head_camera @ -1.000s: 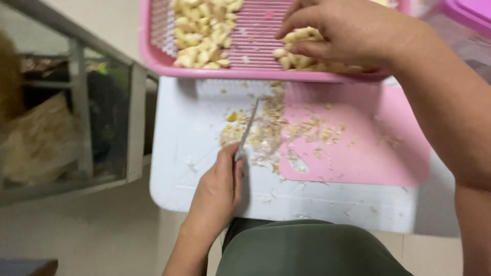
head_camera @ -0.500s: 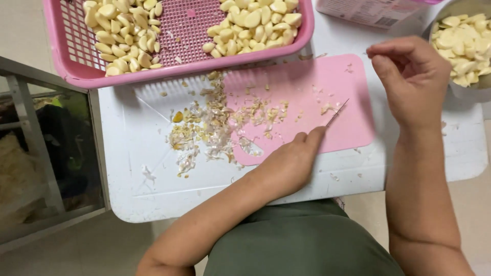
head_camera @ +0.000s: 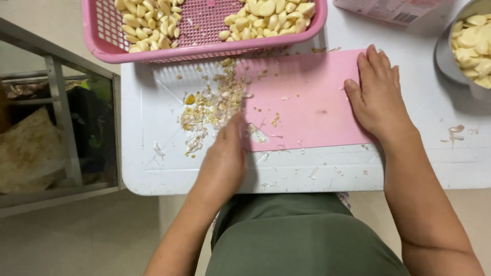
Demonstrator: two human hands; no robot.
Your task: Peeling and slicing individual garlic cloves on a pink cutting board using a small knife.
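**Hands Flat at the Garlic Board**

Head view: My right hand (head_camera: pixel 381 97) lies open, palm down, on the right edge of the pink cutting board (head_camera: pixel 307 97), gripping nothing. My left hand (head_camera: pixel 225 158) is blurred at the board's near left corner; I cannot tell whether it grips anything. Just left of the board, a pile of garlic skins and scraps (head_camera: pixel 212 107) is strewn over the white table (head_camera: pixel 148 168), between my left hand and the pink basket (head_camera: pixel 204 48) of peeled cloves at the far edge. A grey bowl (head_camera: pixel 445 56) of cloves stands far right. A metal rack (head_camera: pixel 56 102) stands left of the table.
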